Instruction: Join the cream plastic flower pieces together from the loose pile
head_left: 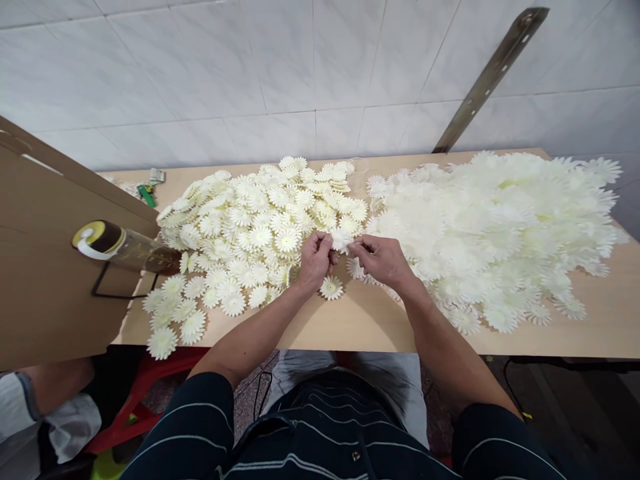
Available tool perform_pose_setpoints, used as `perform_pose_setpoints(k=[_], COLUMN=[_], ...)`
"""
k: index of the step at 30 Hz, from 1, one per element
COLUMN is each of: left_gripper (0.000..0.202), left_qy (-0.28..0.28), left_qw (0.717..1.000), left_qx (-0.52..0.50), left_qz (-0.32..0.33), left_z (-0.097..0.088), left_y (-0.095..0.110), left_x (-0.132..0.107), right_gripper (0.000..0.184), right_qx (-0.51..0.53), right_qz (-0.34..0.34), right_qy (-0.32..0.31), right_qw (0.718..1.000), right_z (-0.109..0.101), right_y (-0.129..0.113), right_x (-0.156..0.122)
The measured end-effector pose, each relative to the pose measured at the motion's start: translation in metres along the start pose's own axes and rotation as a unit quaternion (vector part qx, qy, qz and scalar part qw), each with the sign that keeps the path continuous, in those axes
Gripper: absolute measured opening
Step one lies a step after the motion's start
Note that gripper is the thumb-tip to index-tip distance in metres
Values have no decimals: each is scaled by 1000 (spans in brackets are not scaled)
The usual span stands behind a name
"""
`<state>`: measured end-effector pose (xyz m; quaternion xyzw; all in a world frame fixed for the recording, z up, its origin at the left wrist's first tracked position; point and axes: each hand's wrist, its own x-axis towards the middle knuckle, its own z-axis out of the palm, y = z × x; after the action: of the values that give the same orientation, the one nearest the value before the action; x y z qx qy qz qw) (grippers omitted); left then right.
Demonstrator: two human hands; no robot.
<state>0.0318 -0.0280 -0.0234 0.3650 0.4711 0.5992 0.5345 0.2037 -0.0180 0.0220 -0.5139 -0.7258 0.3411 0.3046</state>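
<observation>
Both hands meet over the middle of a wooden table [370, 327]. My left hand [316, 259] and my right hand [383, 260] pinch one cream-white artificial flower head [342, 239] between their fingertips. Left of the hands lies a flat spread of several similar flower heads [250, 227], faces up with yellowish centres. To the right rises a taller, looser heap of white flower heads [500, 227]. A single flower head [331, 288] rests on the bare wood just below my left hand.
A brown cardboard panel [45, 267] stands at the left edge. A glue bottle with a white-and-yellow cap [107, 243] lies on a wire stand beside it. A green tool [147, 195] is at the back left. A metal bracket [493, 73] slants on the tiled wall.
</observation>
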Motion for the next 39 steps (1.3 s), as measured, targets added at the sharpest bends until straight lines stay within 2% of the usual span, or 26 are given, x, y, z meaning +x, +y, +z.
perform_pose_setpoints(k=[3, 7, 12, 17, 20, 27, 34, 37, 39], left_gripper=[54, 56, 55, 51, 51, 49, 47, 47, 47], left_qy=[22, 48, 28, 5, -2, -2, -2, -2, -2], left_qw=[999, 998, 999, 1000, 1000, 1000, 1000, 1000, 1000], left_qx=[-17, -26, -18, -6, -3, 5, 13, 14, 14], left_qz=[16, 28, 19, 6, -1, -13, -17, -18, -18], left_z=[1, 1, 0, -1, 0, 2, 2, 1, 1], left_y=[1, 5, 4, 2, 3, 5, 5, 4, 4], left_x=[2, 5, 1, -1, -2, -3, -2, -2, -2], right_gripper=[41, 45, 53, 51, 54, 70, 72, 72, 72], right_qx=[-4, 34, 126, 212, 264, 318, 397, 418, 415], right_qz=[9, 54, 61, 57, 64, 85, 144, 144, 134], right_qy=[-5, 5, 24, 70, 99, 97, 78, 84, 84], right_qw=[1000, 998, 990, 973, 957, 939, 903, 893, 896], right_z=[-7, -19, -35, -46, -48, -50, -52, -53, -54], right_y=[0, -3, -9, -14, -15, -11, -11, -11, -12], right_x=[-1, -3, -8, -13, -15, -15, -10, -9, -10])
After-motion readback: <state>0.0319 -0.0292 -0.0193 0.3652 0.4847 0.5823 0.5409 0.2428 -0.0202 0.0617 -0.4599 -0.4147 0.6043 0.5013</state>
